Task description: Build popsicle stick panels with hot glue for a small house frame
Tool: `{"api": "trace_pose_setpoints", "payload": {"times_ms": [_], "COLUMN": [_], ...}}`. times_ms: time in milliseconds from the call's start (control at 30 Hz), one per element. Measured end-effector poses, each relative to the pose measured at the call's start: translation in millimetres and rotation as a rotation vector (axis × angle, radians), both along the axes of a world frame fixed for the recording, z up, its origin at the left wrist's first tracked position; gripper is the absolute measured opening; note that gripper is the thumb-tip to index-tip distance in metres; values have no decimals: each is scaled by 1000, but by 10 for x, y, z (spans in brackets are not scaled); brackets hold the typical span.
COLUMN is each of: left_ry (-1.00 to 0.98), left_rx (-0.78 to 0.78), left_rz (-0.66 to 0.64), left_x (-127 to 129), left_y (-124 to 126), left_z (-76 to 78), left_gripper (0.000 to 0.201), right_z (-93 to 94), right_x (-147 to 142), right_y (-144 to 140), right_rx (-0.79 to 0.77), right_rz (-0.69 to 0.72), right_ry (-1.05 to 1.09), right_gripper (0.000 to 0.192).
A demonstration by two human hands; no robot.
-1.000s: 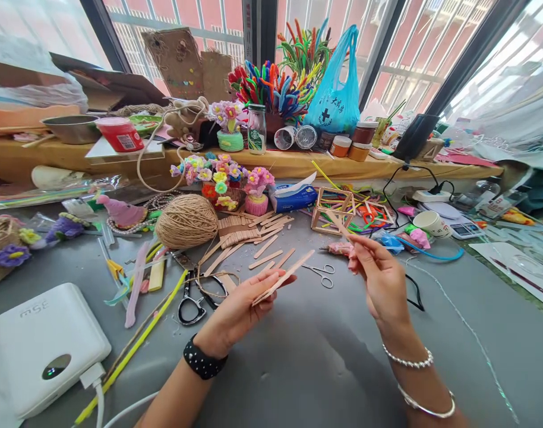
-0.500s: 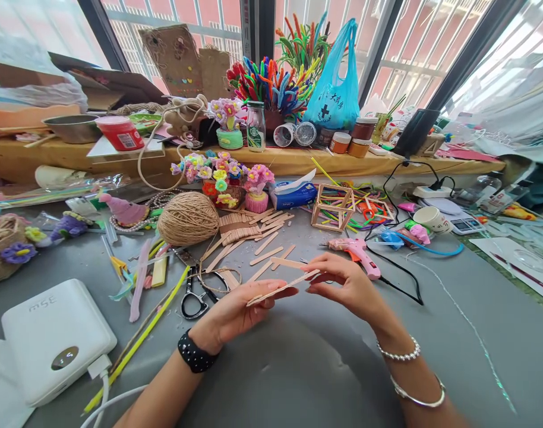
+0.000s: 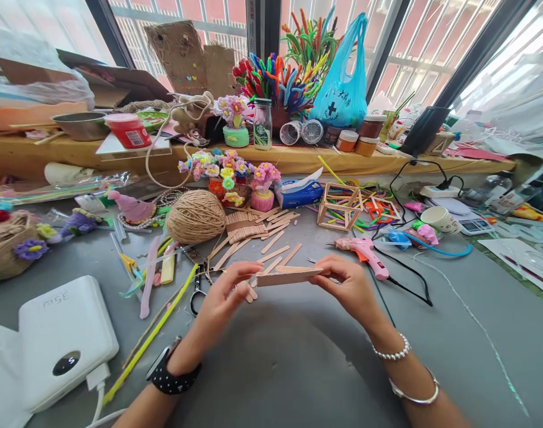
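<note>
We pinch the stacked craft sticks [image 3: 288,276] at both ends, level above the grey table [image 3: 298,368]: our left hand [image 3: 222,303] closes thumb and fingertips on the left end, our right hand [image 3: 349,288] closes on the right end. Just beyond our right fingers lies the pink glue gun [image 3: 364,254], and beyond our left fingers lie loose sticks [image 3: 271,242], with scissors [image 3: 199,291] beside them. Farther out sit 1 twine ball [image 3: 195,216] and 1 stick cube frame [image 3: 341,205].
</note>
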State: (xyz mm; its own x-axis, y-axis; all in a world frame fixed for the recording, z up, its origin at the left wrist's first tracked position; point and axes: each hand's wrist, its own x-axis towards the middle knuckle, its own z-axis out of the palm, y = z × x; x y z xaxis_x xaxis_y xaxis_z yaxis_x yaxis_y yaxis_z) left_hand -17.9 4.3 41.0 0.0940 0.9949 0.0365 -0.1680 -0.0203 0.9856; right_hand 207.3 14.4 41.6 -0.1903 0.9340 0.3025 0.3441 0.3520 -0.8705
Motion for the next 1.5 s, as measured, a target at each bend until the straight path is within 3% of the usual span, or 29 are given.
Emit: {"api": "trace_pose_setpoints", "payload": {"times_ms": [100,200,333,567,800,967,1100,1267,1500], "left_ry": [116,209,325,346,408,493,548,590,593], "left_rx": [88,123,235,260,341,462,501,479,486], "left_rz": [44,72,91,-52,-67,-75,-49,-26,-40], "left_x": [4,48,57,73,93,84,68,25,-12], "left_y": [-55,-88,-101,-141,-163,-158,-140,-105,-83], "left_z": [-32,-85,-126,-143,-187,-216,-231,-227,-209], "left_gripper": [28,16,10,11,12,10,8,9,17], "right_z": [-61,-90,-69,23,177,91,5,113,271], "right_x": [-48,-65,54,237,155,249,244,153,178], "right_y": [10,18,62,111,95,103,150,258,374], "right_rx": [-23,-73,-175,-332,-397,-432,-555,-586,-487], "right_rz": [37,82,119,-112,-145,-176,-127,-26,76], "right_ry": [-13,-4,-10,274,220,105,166,236,160], "right_gripper": [11,10,11,31,22,26,26,22,16]}}
